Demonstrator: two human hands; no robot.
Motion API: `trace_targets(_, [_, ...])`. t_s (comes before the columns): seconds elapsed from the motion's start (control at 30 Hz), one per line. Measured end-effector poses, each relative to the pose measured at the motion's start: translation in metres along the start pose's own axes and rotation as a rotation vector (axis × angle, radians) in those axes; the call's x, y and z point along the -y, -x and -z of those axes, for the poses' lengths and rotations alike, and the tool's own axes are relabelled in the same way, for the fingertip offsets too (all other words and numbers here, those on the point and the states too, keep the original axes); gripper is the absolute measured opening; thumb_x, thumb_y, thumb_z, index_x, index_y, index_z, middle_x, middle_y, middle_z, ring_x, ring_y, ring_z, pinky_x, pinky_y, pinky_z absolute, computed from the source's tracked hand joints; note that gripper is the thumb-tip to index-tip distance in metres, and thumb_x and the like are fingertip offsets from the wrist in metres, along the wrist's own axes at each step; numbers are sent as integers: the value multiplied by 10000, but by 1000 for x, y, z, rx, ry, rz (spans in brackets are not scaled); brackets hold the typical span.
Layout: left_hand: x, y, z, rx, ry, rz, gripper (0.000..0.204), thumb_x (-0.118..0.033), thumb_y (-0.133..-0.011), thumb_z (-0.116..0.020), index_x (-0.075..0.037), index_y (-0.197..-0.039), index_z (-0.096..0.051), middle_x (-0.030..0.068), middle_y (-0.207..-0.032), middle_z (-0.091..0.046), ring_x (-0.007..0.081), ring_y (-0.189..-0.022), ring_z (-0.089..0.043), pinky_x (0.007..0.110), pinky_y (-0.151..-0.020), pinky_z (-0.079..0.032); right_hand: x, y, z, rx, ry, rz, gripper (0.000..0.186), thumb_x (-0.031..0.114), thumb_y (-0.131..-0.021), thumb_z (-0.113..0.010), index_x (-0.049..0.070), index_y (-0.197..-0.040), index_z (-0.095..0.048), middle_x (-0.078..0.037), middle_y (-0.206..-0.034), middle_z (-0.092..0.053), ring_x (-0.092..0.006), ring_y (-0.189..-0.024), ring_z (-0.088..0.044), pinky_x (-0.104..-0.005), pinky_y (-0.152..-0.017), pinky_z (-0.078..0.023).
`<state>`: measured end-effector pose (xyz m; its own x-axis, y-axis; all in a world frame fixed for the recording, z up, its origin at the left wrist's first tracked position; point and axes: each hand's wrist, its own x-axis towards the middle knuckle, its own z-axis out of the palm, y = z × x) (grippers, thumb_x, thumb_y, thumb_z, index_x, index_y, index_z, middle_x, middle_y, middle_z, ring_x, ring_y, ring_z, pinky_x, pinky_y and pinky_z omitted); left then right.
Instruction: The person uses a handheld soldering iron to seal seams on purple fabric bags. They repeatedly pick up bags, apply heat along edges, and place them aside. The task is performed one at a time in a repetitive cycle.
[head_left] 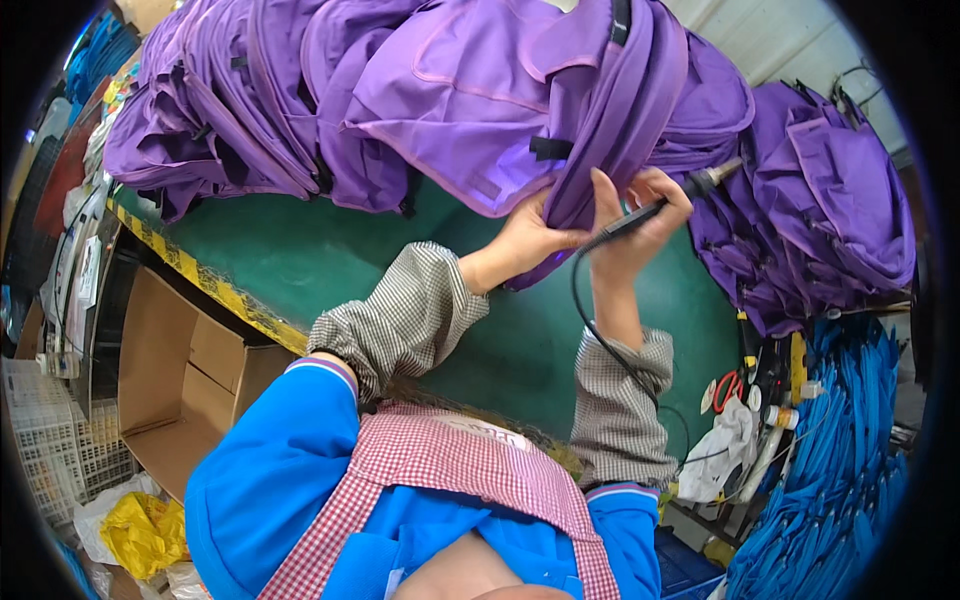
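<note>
My left hand (522, 243) grips the lower edge of a purple backpack (450, 110), its fingers closed on the fabric near a zippered side panel. In my right hand (640, 225) is a black corded tool (640, 215) that looks like a soldering iron. Its metal tip points up and to the right, away from my left hand. The raised right thumb and fingertips are close to the bag's edge; whether they touch it is hard to tell. From the handle a black cord (592, 325) hangs down past my right sleeve. The backpack lies on a green work table (500, 340).
More purple backpacks are piled at the left (230, 110) and right (830, 190). A cardboard box (165, 350) stands left of the table's yellow-and-black edge (190, 265). Red-handled scissors (728, 388) and a white cloth (725, 450) sit at the right, beside hanging blue straps (830, 440).
</note>
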<state>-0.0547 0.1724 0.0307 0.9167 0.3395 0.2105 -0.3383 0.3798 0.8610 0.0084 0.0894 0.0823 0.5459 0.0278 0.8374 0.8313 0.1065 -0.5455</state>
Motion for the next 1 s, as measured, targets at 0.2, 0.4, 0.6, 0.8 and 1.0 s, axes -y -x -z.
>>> trace_targets(0.2, [5,18,10,-309,107,83,290,-33,-805,-711,-14,-1074,-603,24,-948,-647,119,-828,-609,270,-747,-489,-9,-2,12,-92,-17,5,302,-52,-834,-645,43,-976,-396,-94,-961,-475,-132,-797,-487,-255,-724,-442])
trace_targets(0.4, [-3,15,16,7,-166,280,526,18,-710,-750,17,-1201,-560,82,-1106,-639,166,-1004,-608,296,-876,-484,-24,16,29,41,104,-104,334,30,-792,-732,55,-956,-442,-41,-827,-505,-120,-711,-479,-240,-680,-434])
trace_targets(0.6, [17,14,-3,47,-205,140,372,17,-705,-716,26,-1067,-634,62,-973,-680,138,-888,-632,278,-818,-503,-29,15,35,-47,171,-146,336,61,-784,-750,54,-940,-452,-13,-754,-481,-106,-659,-476,-233,-641,-436])
trace_targets(0.8, [20,15,-11,-51,-384,132,216,-57,-708,-792,20,-877,-683,52,-804,-692,103,-724,-636,250,-660,-514,1,13,61,51,440,-24,325,81,-815,-735,24,-1074,-547,-74,-856,-619,-164,-738,-587,-269,-680,-480])
trace_targets(1.0, [22,6,9,-5,-318,165,390,-56,-743,-781,55,-1078,-614,88,-1002,-677,144,-889,-639,277,-808,-522,55,81,106,115,326,93,279,230,-908,-564,-25,-1011,-614,-85,-837,-641,-194,-601,-511,-374,-713,-440])
